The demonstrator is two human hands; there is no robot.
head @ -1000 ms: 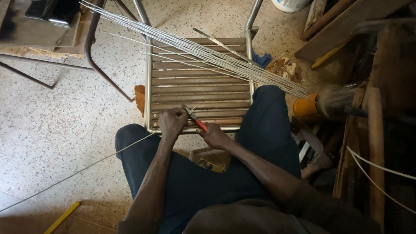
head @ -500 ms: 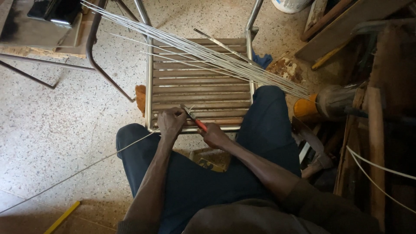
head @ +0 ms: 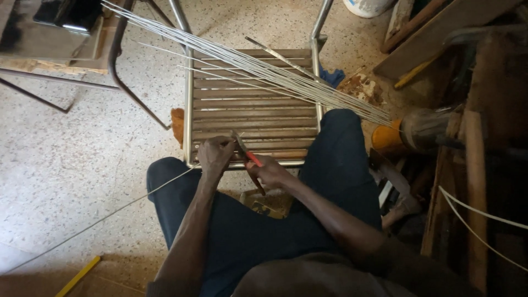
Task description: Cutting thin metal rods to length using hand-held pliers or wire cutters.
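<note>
My left hand [head: 214, 155] is closed around a long thin metal wire [head: 99, 221] that runs away to the lower left across the floor. My right hand [head: 269, 171] grips red-handled pliers [head: 246, 153] whose jaws meet the wire beside my left fingers. Both hands work at the near edge of a slatted wooden chair seat [head: 253, 113] in a metal frame. A bundle of straight metal rods [head: 247, 63] lies diagonally across the seat. My knees in dark trousers flank the seat.
A metal-legged table [head: 66, 38] stands at upper left. Timber and an orange-and-grey tool [head: 407, 135] crowd the right side. A yellow strip [head: 77, 275] lies on the speckled floor at lower left, a white bucket [head: 366, 6] at the top.
</note>
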